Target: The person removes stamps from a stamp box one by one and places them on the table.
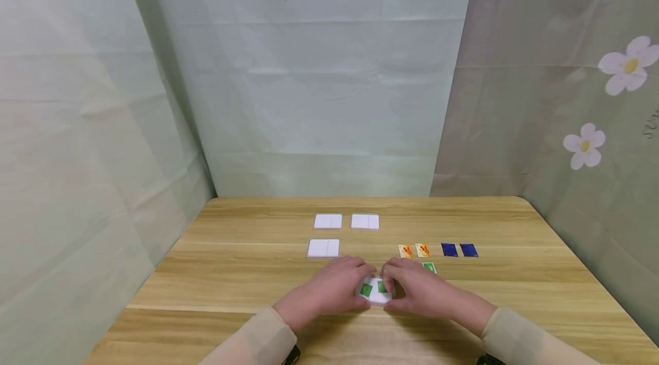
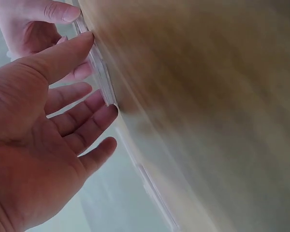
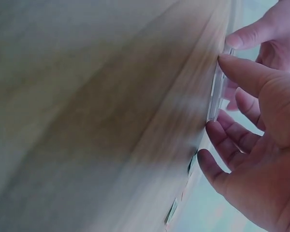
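Note:
A flat clear plastic case (image 1: 374, 297) with a white face lies on the table between both hands. One green square card (image 1: 366, 289) is on its left half, another green card (image 1: 382, 286) on its right half. My left hand (image 1: 337, 286) grips the case's left end, thumb at the near edge and fingers at the far edge. My right hand (image 1: 424, 292) holds the right end the same way, its index finger bent over the right green card. In the left wrist view the thin case (image 2: 106, 84) shows edge-on, with both thumbs at its near side.
Three similar white-faced cases lie farther back, one of them the left case (image 1: 323, 248). Right of them are two orange cards (image 1: 422, 250) and two dark blue cards (image 1: 449, 250). A loose green card (image 1: 429, 267) lies just behind my right hand. Cloth (image 1: 319, 96) hangs behind the wooden table (image 1: 231, 273).

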Motion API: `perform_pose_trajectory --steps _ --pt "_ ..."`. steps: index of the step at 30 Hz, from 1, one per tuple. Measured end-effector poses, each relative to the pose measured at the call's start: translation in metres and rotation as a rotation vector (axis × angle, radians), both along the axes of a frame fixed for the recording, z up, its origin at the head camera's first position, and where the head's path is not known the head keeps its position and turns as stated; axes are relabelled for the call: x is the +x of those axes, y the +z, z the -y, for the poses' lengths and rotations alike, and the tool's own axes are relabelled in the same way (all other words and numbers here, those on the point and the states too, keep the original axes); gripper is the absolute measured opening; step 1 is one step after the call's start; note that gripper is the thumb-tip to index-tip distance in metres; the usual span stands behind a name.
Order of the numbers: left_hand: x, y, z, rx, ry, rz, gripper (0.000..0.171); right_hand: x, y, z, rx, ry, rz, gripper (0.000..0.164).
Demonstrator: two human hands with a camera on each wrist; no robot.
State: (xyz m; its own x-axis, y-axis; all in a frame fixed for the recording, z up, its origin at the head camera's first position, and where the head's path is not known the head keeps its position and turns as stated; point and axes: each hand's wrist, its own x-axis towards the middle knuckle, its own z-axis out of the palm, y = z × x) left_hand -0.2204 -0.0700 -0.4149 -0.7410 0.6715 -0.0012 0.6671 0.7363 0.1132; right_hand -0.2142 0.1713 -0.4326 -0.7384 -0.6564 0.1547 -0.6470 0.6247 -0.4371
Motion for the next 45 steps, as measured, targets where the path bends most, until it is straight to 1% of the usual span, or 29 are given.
perform_pose_trajectory --steps 3,7,11,17,21,25,37,45 --pt "-0.0007 -0.0019 -0.0001 -0.003 -0.001 -0.007 0.069 0.0008 0.0001 0.0002 0.001 -0.012 0.015 0.040" --pt "-0.0015 -0.0040 0.0001 0.001 -0.007 -0.010 0.065 0.0020 0.0012 0.0005 -0.005 -0.022 0.027 0.041" --pt "-0.0017 -0.0041 -0.0001 0.006 -0.010 -0.007 0.064 0.0027 0.0016 0.0010 -0.013 -0.026 0.032 0.041" --pt "-0.0020 -0.0018 -0.0011 0.005 -0.011 0.009 0.063 0.0035 0.0002 0.0022 -0.017 -0.033 0.009 0.041" --pt "-0.0023 -0.0006 -0.0017 -0.003 -0.033 -0.002 0.061 0.0037 -0.0012 0.0028 -0.014 -0.033 -0.018 0.041" --pt "-0.0032 -0.0001 -0.0016 -0.005 -0.060 -0.025 0.056 0.0040 -0.0018 0.0031 -0.002 -0.035 -0.027 0.041" --pt "-0.0049 0.0020 -0.0005 -0.002 -0.112 -0.051 0.048 0.0033 -0.0016 0.0045 0.012 -0.050 -0.007 0.042" --pt "-0.0057 0.0031 -0.0009 -0.013 -0.126 -0.047 0.046 0.0031 -0.0001 0.0066 0.029 -0.062 0.007 0.043"
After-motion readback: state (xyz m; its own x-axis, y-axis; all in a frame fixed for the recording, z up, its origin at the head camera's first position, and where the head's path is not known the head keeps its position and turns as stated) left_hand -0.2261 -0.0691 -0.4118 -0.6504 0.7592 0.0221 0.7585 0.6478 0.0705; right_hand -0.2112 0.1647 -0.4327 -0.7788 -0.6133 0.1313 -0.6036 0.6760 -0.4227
